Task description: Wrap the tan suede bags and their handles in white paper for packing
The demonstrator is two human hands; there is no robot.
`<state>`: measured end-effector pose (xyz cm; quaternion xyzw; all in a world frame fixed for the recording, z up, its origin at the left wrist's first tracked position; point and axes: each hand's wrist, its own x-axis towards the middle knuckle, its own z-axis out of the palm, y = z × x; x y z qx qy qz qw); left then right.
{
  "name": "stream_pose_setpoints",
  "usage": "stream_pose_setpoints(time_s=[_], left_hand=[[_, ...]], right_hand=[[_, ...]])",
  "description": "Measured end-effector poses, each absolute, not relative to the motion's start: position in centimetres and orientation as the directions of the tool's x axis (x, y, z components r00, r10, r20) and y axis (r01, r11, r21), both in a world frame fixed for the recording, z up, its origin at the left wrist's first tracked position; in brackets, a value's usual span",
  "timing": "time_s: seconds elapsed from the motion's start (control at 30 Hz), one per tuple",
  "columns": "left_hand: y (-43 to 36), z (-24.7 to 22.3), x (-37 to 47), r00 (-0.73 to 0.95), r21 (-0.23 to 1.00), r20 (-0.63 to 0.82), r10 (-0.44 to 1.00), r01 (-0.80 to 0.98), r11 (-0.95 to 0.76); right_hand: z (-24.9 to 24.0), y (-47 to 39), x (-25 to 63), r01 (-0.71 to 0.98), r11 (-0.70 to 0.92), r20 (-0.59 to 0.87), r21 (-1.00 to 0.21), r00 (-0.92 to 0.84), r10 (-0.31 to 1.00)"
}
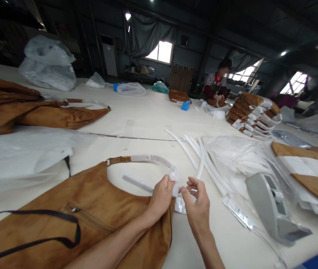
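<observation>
The left hand [161, 196] is closed in a pinch on the thin white wrapping [174, 188] around the curved strap of the slouchy tan-brown shoulder bag [86, 190], whose body lies at 8 o'clock from that pinch. The right hand [198, 201] is half open at 3 o'clock, fingers curled just beside the wrapping; whether it grips an edge, I cannot tell. Good handling probably means pinching close to the edge with 1 hand, smoothing snugly with the other, and keeping the bendy white tubes [202, 158], at 1 o'clock, clear.
</observation>
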<state>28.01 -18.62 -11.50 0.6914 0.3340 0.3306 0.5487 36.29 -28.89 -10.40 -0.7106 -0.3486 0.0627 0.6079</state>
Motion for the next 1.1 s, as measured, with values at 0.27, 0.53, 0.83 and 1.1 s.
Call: stream_pose_setpoints(time_s=[0.27, 0.53, 0.83, 1.1], left_hand=[[-19.2, -11.8, 28.4, 0.554, 0.943, 0.126, 0.823, 0.19, -0.272], [-19.9, -10.9, 28.2, 0.612, 0.872, 0.036, 0.79, 0.367, -0.324], [-19.8, -10.4, 27.9, 0.653, 0.877, -0.003, 0.758, 0.366, -0.312], [-19.5, -10.6, 28.0, 0.648, 0.989, 0.064, 0.759, 0.062, -0.137]], right_hand=[[-7.5, -26.9, 37.7, 0.985, 0.0, 0.623, -0.172, 0.108, 0.775], [-7.8, -25.5, 39.7, 0.967, -0.051, 0.503, -0.248, 0.174, 0.847], [-9.8, -25.6, 40.8, 0.072, -0.097, -0.029, -0.993, 0.635, 0.772], [-9.6, -26.7, 39.1, -0.215, -0.076, -0.177, -0.974, 0.501, 0.847]])
